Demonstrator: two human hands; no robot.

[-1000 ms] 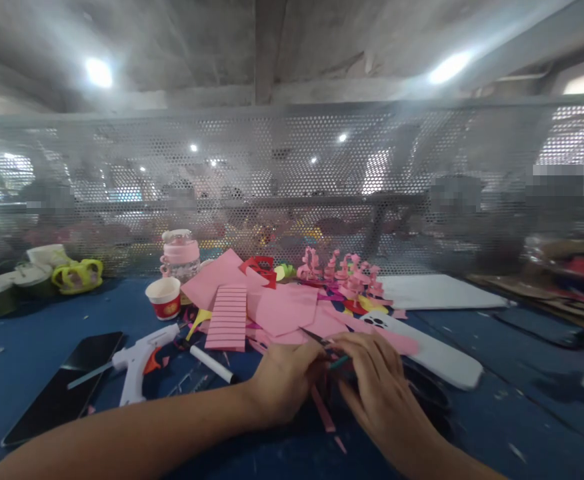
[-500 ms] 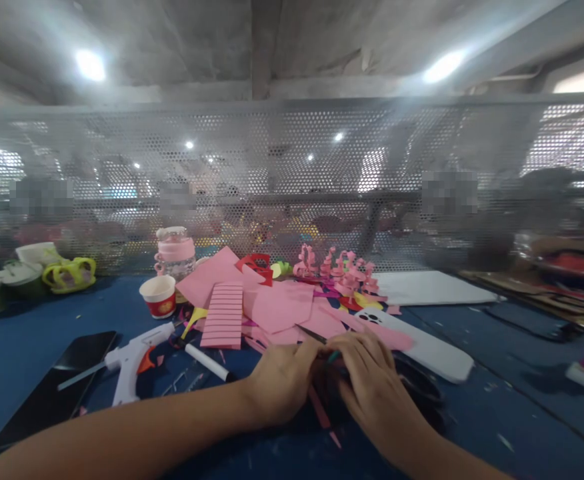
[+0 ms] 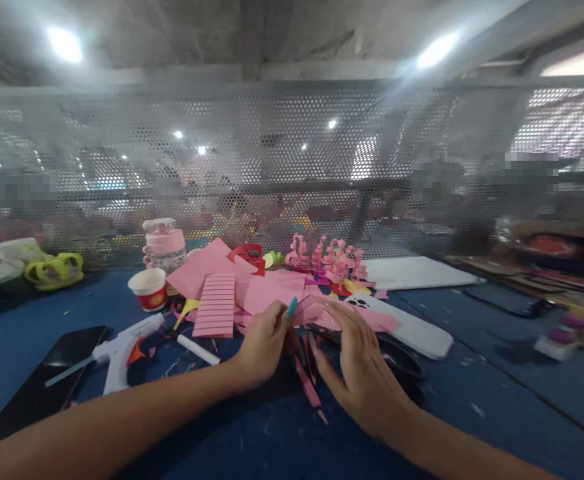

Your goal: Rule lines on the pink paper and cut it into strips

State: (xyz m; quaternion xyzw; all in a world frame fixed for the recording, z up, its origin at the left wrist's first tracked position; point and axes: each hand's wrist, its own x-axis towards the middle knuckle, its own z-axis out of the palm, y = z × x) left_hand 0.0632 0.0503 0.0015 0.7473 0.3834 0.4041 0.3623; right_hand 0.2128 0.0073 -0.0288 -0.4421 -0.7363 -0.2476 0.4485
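My left hand (image 3: 265, 343) is closed in front of the pink paper pile. A small thing with a teal end (image 3: 293, 307) sticks up from its thumb and forefinger; the rest is hidden in the hand. My right hand (image 3: 355, 360) is a little to the right, with fingers stretched out and thumb apart. Its fingertips are close to the pink paper (image 3: 275, 291), and contact is unclear. Between the hands, narrow pink strips (image 3: 307, 383) lie on the blue table. A pink sheet with dark parallel lines (image 3: 215, 307) lies left of the left hand.
A white glue gun (image 3: 117, 363) lies beside a black phone (image 3: 42, 380) on the left. Behind are a paper cup (image 3: 149, 291) and a pink-lidded bottle (image 3: 165, 240). Pink curled paper pieces (image 3: 339, 257) stand at the back. A white phone-like slab (image 3: 412, 330) lies to the right.
My hands have moved apart. The teal end, between both hands before, now shows at the left hand. My right fingers have straightened. The whole view has shifted slightly.
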